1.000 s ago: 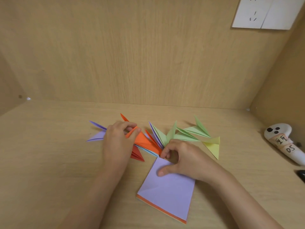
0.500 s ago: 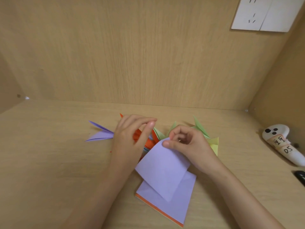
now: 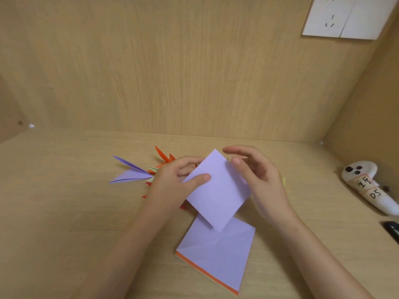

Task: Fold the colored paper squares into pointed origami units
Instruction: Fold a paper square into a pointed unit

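A single lilac paper square [image 3: 218,190] is lifted above the desk, turned like a diamond. My left hand [image 3: 172,186] pinches its left edge, thumb on top and fingers behind. My right hand [image 3: 257,175] is at the sheet's right edge with fingers spread and nearly straight, the thumb touching the paper. Below lies the stack of paper squares [image 3: 218,253], lilac on top with orange edges showing. Behind my hands lie finished pointed units: a lilac one [image 3: 131,174] at the left and orange ones [image 3: 164,157], mostly hidden.
The wooden desk [image 3: 64,212] is boxed in by wooden walls at the back and right. A white controller with black markings [image 3: 367,186] lies at the right, a dark object [image 3: 391,228] near it. A white wall socket [image 3: 345,16] sits top right.
The lilac sheet has come fully off the stack and now hangs flat between both hands. My left hand left the folded units and took its left edge. My right hand's pinch opened.
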